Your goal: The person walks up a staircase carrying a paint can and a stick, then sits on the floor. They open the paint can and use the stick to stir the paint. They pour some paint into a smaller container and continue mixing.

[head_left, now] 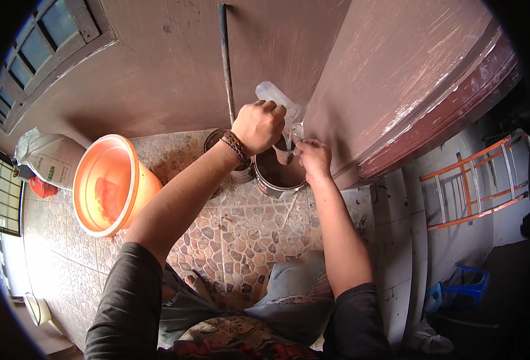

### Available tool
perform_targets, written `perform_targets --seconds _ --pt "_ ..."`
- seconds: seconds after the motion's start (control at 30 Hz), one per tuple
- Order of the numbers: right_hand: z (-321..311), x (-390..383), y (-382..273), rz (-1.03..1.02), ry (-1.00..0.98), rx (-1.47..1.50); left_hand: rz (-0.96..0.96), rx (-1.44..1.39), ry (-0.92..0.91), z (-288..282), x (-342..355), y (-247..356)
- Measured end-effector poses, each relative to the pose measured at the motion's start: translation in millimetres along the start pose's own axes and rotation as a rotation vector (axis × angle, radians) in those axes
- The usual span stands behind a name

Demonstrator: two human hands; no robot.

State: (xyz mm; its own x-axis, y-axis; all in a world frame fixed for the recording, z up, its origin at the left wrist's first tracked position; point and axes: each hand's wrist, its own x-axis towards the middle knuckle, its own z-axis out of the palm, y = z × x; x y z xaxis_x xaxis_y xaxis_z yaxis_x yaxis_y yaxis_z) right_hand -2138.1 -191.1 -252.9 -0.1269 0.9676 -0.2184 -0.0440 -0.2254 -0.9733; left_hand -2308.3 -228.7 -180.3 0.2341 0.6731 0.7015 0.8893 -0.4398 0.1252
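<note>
My left hand [259,127], with a braided bracelet at the wrist, is closed in a fist over a paint bucket [270,191]. Just beyond its knuckles shows a piece of clear plastic [271,92]; whether the fist grips it I cannot tell. My right hand [314,157] is closed, its fingertips pinched at the bucket's right rim, on something I cannot make out. A brown-smeared, hanging piece [284,155] shows between both hands. Brown paint [282,171] partly fills the bucket. Behind my left wrist stands a second can [241,176], mostly hidden.
A long pole [224,54] leans on the brown wall [163,78]. On the left stand an orange basin [134,174], a white sack [52,159] and a red plastic bag [42,187]. An orange ladder [478,219] and a blue plastic chair [473,288] are on the right.
</note>
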Motion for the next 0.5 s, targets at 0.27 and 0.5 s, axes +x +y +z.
perform_targets --seconds 0.27,0.5 --pt "1.2 -1.2 -2.6 0.011 0.014 0.02 0.019 0.038 -0.013 -1.8 -4.7 2.8" --pt "-1.4 -1.6 -3.6 0.048 0.003 0.064 -0.072 -0.019 0.051 -0.1 -10.8 3.3"
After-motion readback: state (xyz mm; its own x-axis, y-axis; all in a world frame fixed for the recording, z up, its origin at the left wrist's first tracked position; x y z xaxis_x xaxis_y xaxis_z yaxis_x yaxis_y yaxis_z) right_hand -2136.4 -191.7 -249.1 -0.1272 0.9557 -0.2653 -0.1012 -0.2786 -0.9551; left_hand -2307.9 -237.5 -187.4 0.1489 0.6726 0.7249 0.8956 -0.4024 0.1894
